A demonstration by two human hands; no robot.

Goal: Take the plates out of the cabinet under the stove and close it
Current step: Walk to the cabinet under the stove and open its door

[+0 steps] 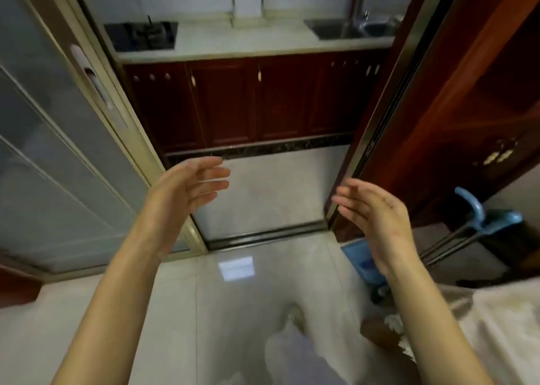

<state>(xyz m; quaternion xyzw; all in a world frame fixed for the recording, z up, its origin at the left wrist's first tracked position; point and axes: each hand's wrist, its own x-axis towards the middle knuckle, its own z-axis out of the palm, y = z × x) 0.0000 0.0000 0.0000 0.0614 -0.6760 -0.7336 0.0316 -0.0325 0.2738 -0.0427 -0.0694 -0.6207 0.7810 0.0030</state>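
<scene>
Left hand (187,186) and right hand (371,209) spread wide, empty, stove (141,35) cabinet (163,107) doors shut

The cabinet (228,104) doors are dark red-brown with pale handles, above a black speckled plinth (263,149). The stove (141,35) is black on a pale cream table (248,42); the floor (263,197) is light grey tile. A light blue hook (479,215) hangs beside reddish wood panelling (467,98).

Dark red cabinet (163,110) under the black stove (141,35), doors shut, across the doorway, untouched.
</scene>
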